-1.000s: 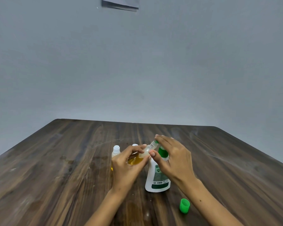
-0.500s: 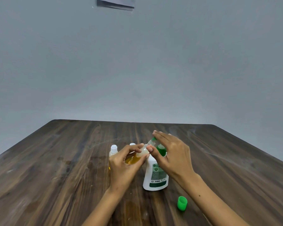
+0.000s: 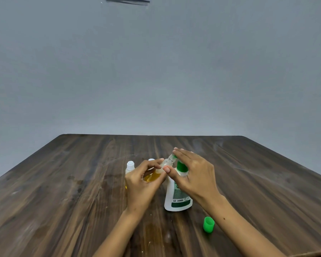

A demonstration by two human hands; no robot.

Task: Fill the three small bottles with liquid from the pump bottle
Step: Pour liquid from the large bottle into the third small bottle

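A white pump bottle (image 3: 177,198) with a green label and green pump head stands upright mid-table. My right hand (image 3: 195,176) lies over the pump head, fingers straight, thumb near the nozzle. My left hand (image 3: 144,184) grips a small clear bottle (image 3: 155,175) holding yellow liquid, tilted with its neck up at the pump's nozzle. Two more small bottles with white caps stand behind my left hand: one (image 3: 130,166) at the left, another (image 3: 151,160) mostly hidden by my fingers.
A loose green cap (image 3: 208,224) lies on the dark wooden table (image 3: 63,201) to the right of my right forearm. A wet patch (image 3: 153,230) shows on the wood between my forearms. A grey wall rises behind the table's far edge.
Both hands and the bottles keep their positions against each other. The view has shifted slightly as my head moved.
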